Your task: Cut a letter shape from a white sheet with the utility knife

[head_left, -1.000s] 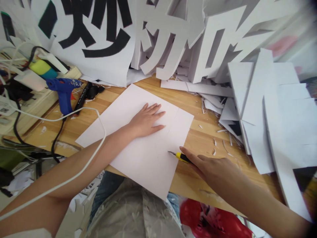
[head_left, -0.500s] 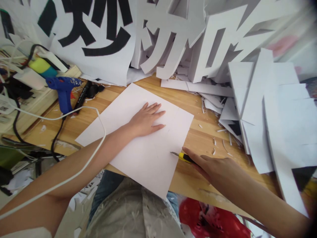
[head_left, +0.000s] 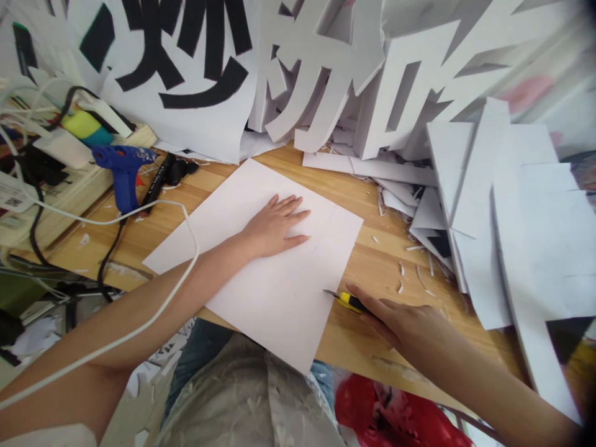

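A white board [head_left: 265, 298] lies at an angle on the wooden table [head_left: 372, 261], its near corner reaching past the table's front edge. My left hand [head_left: 277, 228] is flat on the upper middle of the board, fingers spread, holding nothing. To the right of the board, my right hand [head_left: 395, 313] is closed around a yellow and black craft knife [head_left: 350, 300]. The knife's blade points left, over the board's right edge; whether its tip touches the surface I cannot tell.
A blue glue gun [head_left: 123, 174] and a black marker [head_left: 157, 183] lie at the left. A white cable [head_left: 139, 333] crosses above my left arm. Large white cut-out characters [head_left: 321, 74] stand along the back. White board pieces [head_left: 493, 217] are piled at the right.
My right hand and the knife have shifted slightly right and toward me. My left hand stays flat on the board. The view has moved a little.
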The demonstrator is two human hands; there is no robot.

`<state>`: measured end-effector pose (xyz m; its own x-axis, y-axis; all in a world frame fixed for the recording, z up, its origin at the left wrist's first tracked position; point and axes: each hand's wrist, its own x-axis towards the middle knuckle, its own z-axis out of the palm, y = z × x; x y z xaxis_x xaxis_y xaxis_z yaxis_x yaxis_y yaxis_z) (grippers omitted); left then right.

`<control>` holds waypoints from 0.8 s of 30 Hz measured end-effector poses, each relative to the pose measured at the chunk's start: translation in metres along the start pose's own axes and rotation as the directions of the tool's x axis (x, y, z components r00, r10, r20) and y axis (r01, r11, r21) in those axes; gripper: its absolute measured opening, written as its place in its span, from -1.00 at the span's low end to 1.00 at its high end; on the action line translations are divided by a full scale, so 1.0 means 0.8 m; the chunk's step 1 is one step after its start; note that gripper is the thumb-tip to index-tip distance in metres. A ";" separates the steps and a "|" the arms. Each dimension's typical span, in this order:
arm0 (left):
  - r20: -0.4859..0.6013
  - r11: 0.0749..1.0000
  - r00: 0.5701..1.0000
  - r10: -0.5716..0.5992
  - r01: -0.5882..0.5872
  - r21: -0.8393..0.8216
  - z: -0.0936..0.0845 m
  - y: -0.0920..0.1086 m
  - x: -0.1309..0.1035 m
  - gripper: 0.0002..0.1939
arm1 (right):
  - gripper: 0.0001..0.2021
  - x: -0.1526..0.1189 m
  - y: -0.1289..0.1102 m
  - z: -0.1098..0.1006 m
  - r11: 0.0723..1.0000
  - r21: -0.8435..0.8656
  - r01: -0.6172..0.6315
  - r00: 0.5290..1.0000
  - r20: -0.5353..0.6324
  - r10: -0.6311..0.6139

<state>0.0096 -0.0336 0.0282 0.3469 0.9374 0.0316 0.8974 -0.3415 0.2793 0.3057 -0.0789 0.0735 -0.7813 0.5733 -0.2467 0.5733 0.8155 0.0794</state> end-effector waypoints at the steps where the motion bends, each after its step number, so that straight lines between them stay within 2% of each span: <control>1: 0.000 1.000 1.000 0.000 0.000 -0.002 0.000 0.000 0.000 -0.38 | -0.39 0.000 0.000 0.000 1.000 0.017 0.012 1.000 0.008 -0.012; 8: -0.011 1.000 1.000 0.006 -0.006 -0.001 0.002 -0.002 -0.001 -0.38 | -0.60 0.000 -0.001 0.001 0.999 0.037 0.000 1.000 0.004 0.000; 15: -0.002 1.000 1.000 0.008 -0.008 -0.002 0.000 -0.001 -0.001 -0.38 | -0.54 -0.009 0.002 0.015 0.998 0.058 -0.023 0.999 -0.025 0.024; 24: 0.002 1.000 1.000 0.007 -0.007 0.000 0.000 -0.001 -0.001 -0.38 | -0.59 -0.012 0.002 0.018 0.997 0.064 -0.037 0.998 -0.058 0.040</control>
<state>0.0087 -0.0340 0.0276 0.3538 0.9348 0.0319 0.8949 -0.3482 0.2790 0.3175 -0.0842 0.0617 -0.7706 0.6093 -0.1869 0.6162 0.7872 0.0260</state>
